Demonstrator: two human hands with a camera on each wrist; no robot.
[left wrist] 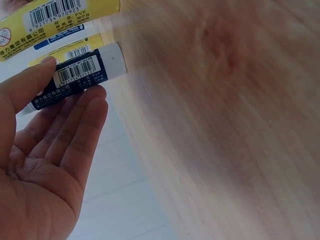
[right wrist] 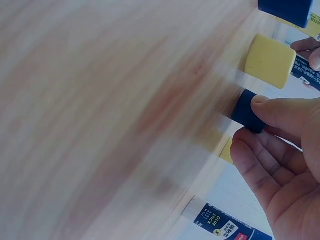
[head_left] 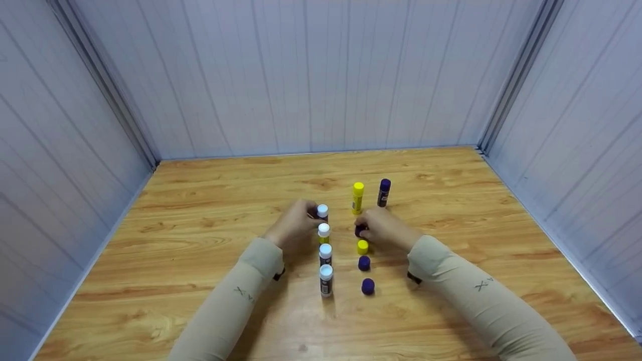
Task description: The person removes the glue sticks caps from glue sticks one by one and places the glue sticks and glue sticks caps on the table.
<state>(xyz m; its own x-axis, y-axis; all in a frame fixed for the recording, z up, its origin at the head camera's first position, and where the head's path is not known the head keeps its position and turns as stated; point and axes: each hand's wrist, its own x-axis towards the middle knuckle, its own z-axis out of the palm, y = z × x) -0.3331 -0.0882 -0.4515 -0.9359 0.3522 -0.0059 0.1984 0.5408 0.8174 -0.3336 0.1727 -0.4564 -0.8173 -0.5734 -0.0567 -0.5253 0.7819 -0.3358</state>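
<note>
My left hand [head_left: 297, 221] pinches a dark blue glue stick [left wrist: 80, 72] between thumb and fingers. This uncapped stick stands upright, its white top [head_left: 322, 209] showing in the head view. Across from it, my right hand [head_left: 385, 228] pinches a dark blue cap [right wrist: 246, 111] low at the tabletop. Three more uncapped sticks stand in line nearer me: a yellow glue stick [head_left: 324, 238], then two dark ones, the nearest a dark glue stick [head_left: 326, 287]. In line with the held cap are a yellow cap [head_left: 362, 247] and two dark caps, the nearest a dark cap [head_left: 368, 287].
Behind my right hand stand two capped sticks, a yellow glue stick [head_left: 357, 199] and a dark blue glue stick [head_left: 383, 193]. The wooden table [head_left: 210, 200] is bounded by a white back wall [head_left: 321, 80] and side walls.
</note>
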